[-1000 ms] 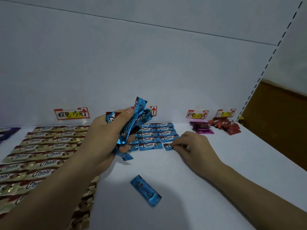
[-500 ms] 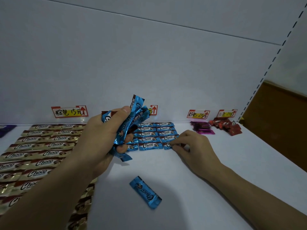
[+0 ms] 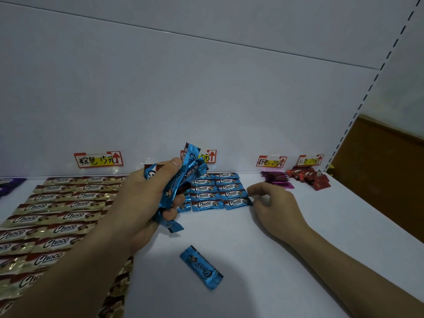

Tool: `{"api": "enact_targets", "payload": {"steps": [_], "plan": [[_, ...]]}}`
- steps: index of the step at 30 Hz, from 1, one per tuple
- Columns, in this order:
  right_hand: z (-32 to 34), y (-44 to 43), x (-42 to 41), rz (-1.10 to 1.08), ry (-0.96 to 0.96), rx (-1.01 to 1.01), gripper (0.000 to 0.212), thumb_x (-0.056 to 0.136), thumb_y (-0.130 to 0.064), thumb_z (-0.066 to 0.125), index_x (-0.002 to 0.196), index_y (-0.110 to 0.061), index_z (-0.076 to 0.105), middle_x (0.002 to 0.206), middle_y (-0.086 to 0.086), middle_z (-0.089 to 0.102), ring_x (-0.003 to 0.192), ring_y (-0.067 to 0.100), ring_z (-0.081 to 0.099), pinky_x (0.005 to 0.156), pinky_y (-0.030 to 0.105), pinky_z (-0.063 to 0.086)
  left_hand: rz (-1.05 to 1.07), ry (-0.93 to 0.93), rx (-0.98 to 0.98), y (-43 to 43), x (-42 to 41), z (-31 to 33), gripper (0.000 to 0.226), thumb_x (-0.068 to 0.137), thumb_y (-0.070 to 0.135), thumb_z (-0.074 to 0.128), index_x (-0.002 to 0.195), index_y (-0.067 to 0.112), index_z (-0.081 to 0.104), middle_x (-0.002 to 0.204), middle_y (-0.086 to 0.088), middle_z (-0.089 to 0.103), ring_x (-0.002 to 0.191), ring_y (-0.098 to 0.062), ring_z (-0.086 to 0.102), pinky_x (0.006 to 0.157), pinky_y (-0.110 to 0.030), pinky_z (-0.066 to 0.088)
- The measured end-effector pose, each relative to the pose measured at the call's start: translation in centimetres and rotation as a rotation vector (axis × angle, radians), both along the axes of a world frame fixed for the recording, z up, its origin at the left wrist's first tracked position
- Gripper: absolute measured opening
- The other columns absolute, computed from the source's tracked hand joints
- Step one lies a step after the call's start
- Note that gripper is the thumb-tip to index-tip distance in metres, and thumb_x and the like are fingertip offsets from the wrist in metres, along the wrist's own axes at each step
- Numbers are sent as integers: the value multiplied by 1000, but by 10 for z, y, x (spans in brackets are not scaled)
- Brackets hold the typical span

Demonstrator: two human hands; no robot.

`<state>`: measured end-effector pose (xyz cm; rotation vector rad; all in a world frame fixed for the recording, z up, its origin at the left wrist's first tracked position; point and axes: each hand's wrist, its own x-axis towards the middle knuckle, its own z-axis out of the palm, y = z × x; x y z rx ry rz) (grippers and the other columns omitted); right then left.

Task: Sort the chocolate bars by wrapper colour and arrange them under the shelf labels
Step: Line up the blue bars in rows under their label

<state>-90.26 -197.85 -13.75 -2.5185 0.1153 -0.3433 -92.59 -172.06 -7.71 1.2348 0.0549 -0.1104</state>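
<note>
Head view of a white shelf (image 3: 344, 214) backed by a white panel (image 3: 206, 88).

The left hand (image 3: 146, 198), raised at centre, grips a bunch of blue foil-wrapped chocolate bars (image 3: 181, 180): fingers and thumb are curled round the bunch, and its ends fan out toward 1 o'clock and 5 o'clock.

At 3 o'clock of that hand, a grid of blue wrapped bars (image 3: 215, 191) lies flat in neat rows under the partly hidden centre label (image 3: 210, 156). The right hand (image 3: 273, 203) rests at the grid's 4 o'clock corner, fingers curled, with thumb and forefinger pinching the right end of the front-right blue bar (image 3: 237, 202), which lies on the shelf in line with its row.

A single loose blue bar (image 3: 202, 268) lies apart at 6 o'clock of the grid, set diagonally on the bare shelf.

At 9 o'clock, rows of gold-and-brown wrapped bars (image 3: 57, 212) cover the shelf under the left red-and-yellow paper label (image 3: 98, 159); a purple wrapper (image 3: 9, 187) shows at the far left edge.

At 2 o'clock, a small pile of magenta wrapped bars (image 3: 276, 180) sits under the third label (image 3: 271, 161), and just beside it a looser heap of red wrapped bars (image 3: 309, 180) sits under the fourth label (image 3: 310, 159).
</note>
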Motion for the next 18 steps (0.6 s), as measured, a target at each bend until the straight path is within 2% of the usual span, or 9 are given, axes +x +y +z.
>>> {"api": "enact_targets", "payload": {"steps": [2, 4, 7, 9, 11, 13, 15, 18], "plan": [[11, 7, -11, 11, -102, 66, 27, 99, -21, 60, 125, -29, 60, 126, -9, 63, 111, 3, 53, 69, 7, 45, -43, 22, -5, 0, -2, 0, 28, 89, 34, 68, 101, 8, 70, 75, -10, 64, 49, -14, 51, 34, -19, 33], [32, 21, -21, 158, -185, 254, 27, 97, -35, 61, 124, -32, 60, 119, -14, 63, 108, 6, 59, 69, 18, 54, -94, 30, 7, 1, -3, 1, 32, 89, 34, 68, 104, 6, 70, 78, -14, 65, 49, -14, 51, 34, -20, 33], [68, 54, -28, 407, -39, 594, 39, 88, -48, 57, 123, -30, 64, 108, -6, 70, 93, 6, 69, 67, 21, 56, -172, 28, 55, 0, -5, -1, 34, 89, 34, 67, 104, 3, 71, 84, -21, 67, 51, -16, 50, 35, -20, 33], [79, 74, -25, 448, 17, 664, 24, 93, -35, 62, 111, -20, 71, 99, 3, 74, 82, 9, 72, 65, 21, 57, -188, 21, 79, -1, -7, 0, 35, 89, 35, 67, 102, 3, 71, 83, -21, 67, 52, -17, 50, 35, -20, 31], [81, 90, -21, 405, -21, 707, 11, 95, -18, 66, 95, -10, 74, 87, 12, 74, 74, 16, 72, 65, 27, 60, -180, 25, 83, -1, -8, 1, 37, 85, 38, 68, 101, 5, 71, 79, -18, 68, 52, -17, 50, 35, -20, 31], [77, 100, -17, 339, -79, 725, 9, 94, -15, 69, 90, -9, 75, 81, 12, 74, 74, 22, 72, 71, 36, 63, -178, 30, 90, 0, -8, 3, 39, 80, 41, 70, 99, 7, 72, 78, -16, 70, 52, -15, 51, 35, -20, 31], [72, 106, -14, 293, -130, 763, 9, 94, -16, 68, 90, -11, 74, 81, 9, 75, 76, 25, 74, 72, 39, 63, -162, 39, 81, 2, -7, 4, 36, 79, 38, 71, 99, 8, 72, 80, -16, 72, 52, -15, 54, 36, -20, 31], [74, 109, -9, 196, -211, 912, 12, 98, -20, 62, 96, -11, 70, 83, 5, 76, 73, 19, 74, 62, 31, 62, -107, 94, 40, 7, -2, 3, 27, 88, 25, 71, 105, 3, 68, 81, -17, 73, 51, -15, 57, 35, -19, 32]]}}
